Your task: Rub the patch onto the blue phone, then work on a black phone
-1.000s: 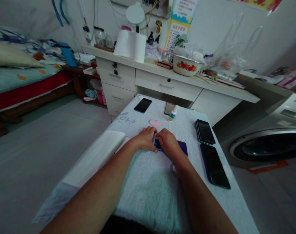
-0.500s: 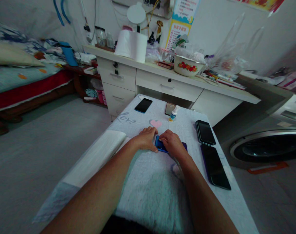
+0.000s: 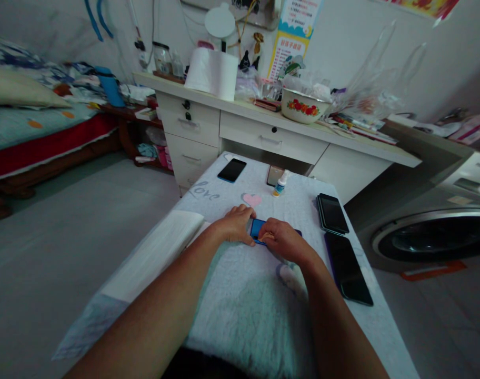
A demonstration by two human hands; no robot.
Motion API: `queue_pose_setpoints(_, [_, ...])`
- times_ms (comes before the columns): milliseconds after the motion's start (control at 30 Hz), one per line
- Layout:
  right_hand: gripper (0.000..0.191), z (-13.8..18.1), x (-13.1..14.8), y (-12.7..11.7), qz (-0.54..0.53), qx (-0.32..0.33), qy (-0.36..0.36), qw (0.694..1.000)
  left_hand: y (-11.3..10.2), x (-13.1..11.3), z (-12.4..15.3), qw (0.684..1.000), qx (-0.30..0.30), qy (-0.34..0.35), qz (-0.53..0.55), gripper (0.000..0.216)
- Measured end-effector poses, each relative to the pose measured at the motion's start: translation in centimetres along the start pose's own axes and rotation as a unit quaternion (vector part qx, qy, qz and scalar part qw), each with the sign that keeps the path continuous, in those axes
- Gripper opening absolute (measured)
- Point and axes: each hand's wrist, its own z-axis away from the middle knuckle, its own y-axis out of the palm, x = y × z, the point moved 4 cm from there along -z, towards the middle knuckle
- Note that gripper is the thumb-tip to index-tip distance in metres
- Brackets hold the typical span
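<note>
A blue phone [image 3: 256, 227] lies flat on the cloth-covered table in front of me. My left hand [image 3: 238, 223] holds its left end, thumb at the near edge and fingers at the far edge. Over the phone's middle, my right hand [image 3: 280, 238] is closed on a small tan piece of material [image 3: 266, 236], perhaps a cloth, pressed to the surface. The hand covers much of the phone's right half. Beyond the hands stands a small white spray bottle [image 3: 280, 185] with a blue and yellow label.
A dark phone [image 3: 232, 170] and another phone [image 3: 275, 175] lie at the table's far end. On the right are a stacked pair of devices [image 3: 333, 213] and a large black tablet [image 3: 348, 268]. A folded white cloth [image 3: 157, 255] is at left. A desk [image 3: 248, 126] and washing machine [image 3: 429, 210] stand beyond.
My right hand has shifted slightly toward me over the phone, its wrist bending outward, and the tan piece shows lower on the surface. The left hand keeps its hold.
</note>
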Motion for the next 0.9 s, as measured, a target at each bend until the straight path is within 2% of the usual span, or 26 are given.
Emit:
queue_pose_setpoints(467, [0.018, -0.6, 1.0, 1.4, -0.001, -0.017, -0.022, 1.000, -0.1, -0.2, 0.1, 1.000, 0.011, 0.016, -0.012, 0.073])
queue_pose_setpoints(633, [0.018, -0.1, 0.5, 0.7, 0.011, 0.002, -0.016, 1.000, 0.0, -0.1, 0.1, 1.000, 0.005, 0.016, -0.008, 0.070])
queue_pose_setpoints(900, [0.022, 0.7, 0.0, -0.9, 0.023, 0.028, 0.039, 0.999, -0.2, -0.2, 0.2, 1.000, 0.004, 0.010, -0.010, 0.071])
